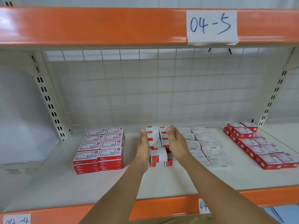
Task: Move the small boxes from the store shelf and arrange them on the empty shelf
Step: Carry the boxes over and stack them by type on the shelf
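Four groups of small boxes already sit on the white shelf (48, 183), so the arranging looks well under way. How many boxes are still to come I cannot tell, since the store shelf is out of view.

In the lower middle of the frame both hands reach in with straight fingers. The left hand (144, 143) lies flat against the left side of the middle stack (157, 146), and the right hand (175, 143) lies along its right side, so the stack sits between the two palms. Neither hand curls round a box; they seem to be squaring the pile up. That pile looks the least tidy: one white and red box (158, 154) near its front sits tilted across the others, and it still needs straightening.

To the left of centre, the red stack (101, 148) stands in two neat columns, several layers high. Just right of the hands lies a flat group of white boxes (205, 146) marked "STAPLES". At the far right, another red group (258, 146) runs from back to front in a slanting line.

The boxes are small flat cartons, red with white label panels or white with red edges. A paper label (212, 27) reading "04-5" hangs on the orange beam (97, 25) above
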A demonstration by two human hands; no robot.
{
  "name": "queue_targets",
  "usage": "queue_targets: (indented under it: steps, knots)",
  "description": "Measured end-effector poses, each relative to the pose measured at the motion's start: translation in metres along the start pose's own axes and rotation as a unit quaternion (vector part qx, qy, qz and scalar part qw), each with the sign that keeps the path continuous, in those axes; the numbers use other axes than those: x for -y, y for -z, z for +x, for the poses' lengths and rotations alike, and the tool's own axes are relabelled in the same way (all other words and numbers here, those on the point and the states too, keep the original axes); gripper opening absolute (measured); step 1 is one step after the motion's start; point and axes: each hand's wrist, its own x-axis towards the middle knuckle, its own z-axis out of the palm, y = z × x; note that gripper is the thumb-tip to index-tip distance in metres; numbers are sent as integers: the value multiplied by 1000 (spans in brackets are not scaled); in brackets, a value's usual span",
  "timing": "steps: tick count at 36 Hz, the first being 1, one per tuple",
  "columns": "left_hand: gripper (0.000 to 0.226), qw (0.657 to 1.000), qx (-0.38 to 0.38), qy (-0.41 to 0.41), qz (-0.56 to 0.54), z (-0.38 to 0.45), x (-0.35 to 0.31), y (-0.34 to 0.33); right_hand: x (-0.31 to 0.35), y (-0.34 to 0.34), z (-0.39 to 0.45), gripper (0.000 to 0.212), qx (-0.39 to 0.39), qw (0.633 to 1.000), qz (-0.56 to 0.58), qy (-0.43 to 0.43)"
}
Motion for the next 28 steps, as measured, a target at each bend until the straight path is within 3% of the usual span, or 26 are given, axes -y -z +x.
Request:
queue_targets:
  steps: [1, 3, 6, 8, 11, 14, 19, 28]
  knots:
    - [85, 1000, 2, -7, 2, 0, -1, 1, -9, -4, 9, 117, 12, 999, 24, -27]
    - [84, 1000, 5, -10, 6, 0, -2, 3, -15, -6, 16, 121, 25, 996, 60, -59]
    - [88, 1000, 11, -5, 8, -1, -2, 6, 4, -4, 0, 80, 24, 995, 82, -60]
    - [88, 1000, 13, -4, 12, -3, -1, 7, 2, -2, -4, 62, -42, 999, 11, 13]
    - [86, 1000, 15, -1, 20, -4, 0, 9, -5, -1, -22, 33, -185, 963, -107, 165]
    - [77, 1000, 8, -5, 17, -4, 1, 11, -18, -5, -37, 12, -179, 943, -175, 220]
    - [76, 999, 22, -24, 1, -10, 5, 9, -24, -5, -50, 32, -83, 939, -232, 239]
    - [77, 999, 25, -40, -6, -18, 7, 5, -23, -7, -55, 34, -8, 933, -241, 267]
